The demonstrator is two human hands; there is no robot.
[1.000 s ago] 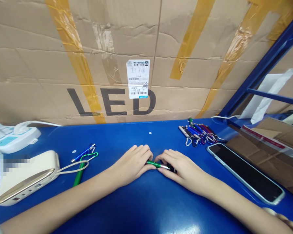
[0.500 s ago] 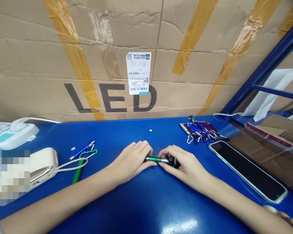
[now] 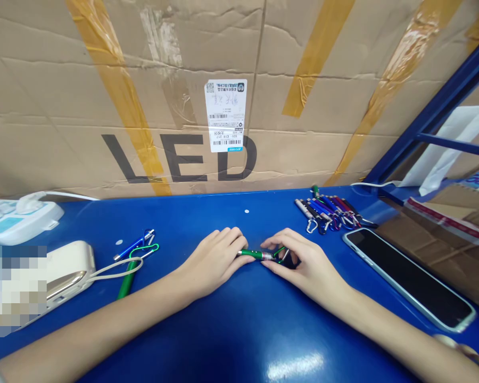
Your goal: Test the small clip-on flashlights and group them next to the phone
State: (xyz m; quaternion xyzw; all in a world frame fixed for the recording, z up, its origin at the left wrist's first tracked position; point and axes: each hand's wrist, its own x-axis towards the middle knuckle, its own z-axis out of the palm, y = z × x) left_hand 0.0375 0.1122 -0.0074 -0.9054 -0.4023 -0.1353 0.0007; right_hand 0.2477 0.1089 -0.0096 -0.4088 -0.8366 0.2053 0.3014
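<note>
A small green penlight (image 3: 252,254) with a silvery pinkish band and a green carabiner clip (image 3: 282,255) at its right end lies between my hands, just above the blue table. My left hand (image 3: 219,260) pinches its left end with thumb and fingers. Around the right end and clip curves my right hand (image 3: 303,258), thumb and forefinger parted, the thumb close beneath the band. Whether that thumb touches the light cannot be made out. Left of my left forearm lie another green penlight (image 3: 127,279), partly hidden by the arm, and a blue penlight (image 3: 131,247).
Several penlights with clips (image 3: 327,210) lie in a row at the back right. Nearby are a phone (image 3: 409,276) and a brown carton (image 3: 435,234). On the left are a power bank (image 3: 74,260) and a power strip (image 3: 27,218). A large cardboard box (image 3: 207,42) stands behind.
My right thumb and forefinger have spread apart at the penlight's end, showing more of the clip. The penlight has tilted slightly, and my left hand keeps its hold.
</note>
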